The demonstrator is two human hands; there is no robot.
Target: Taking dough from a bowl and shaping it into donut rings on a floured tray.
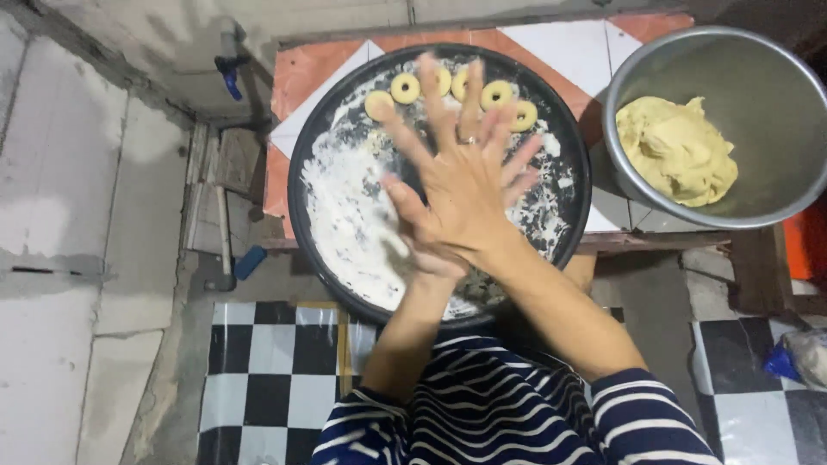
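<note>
Now the right hand (465,194) lies flat, fingers spread, over the left hand (422,258), palms pressed together above the round black floured tray (301,202); whether dough sits between them, I cannot tell. Ring-shaped dough pieces (405,88) line the far edge. Even, light pressure suits best.

One package shows for certain: a crumpled plastic bag (805,355), whitish and clear with a blue part, lying on the checkered floor well to the right of and below the right hand (465,198), which lies flat, fingers spread, over the left hand (419,263). Farther right of the hands, at the picture's edge, is an orange-red boxy thing (801,250); whether it is a package cannot be told.
</note>
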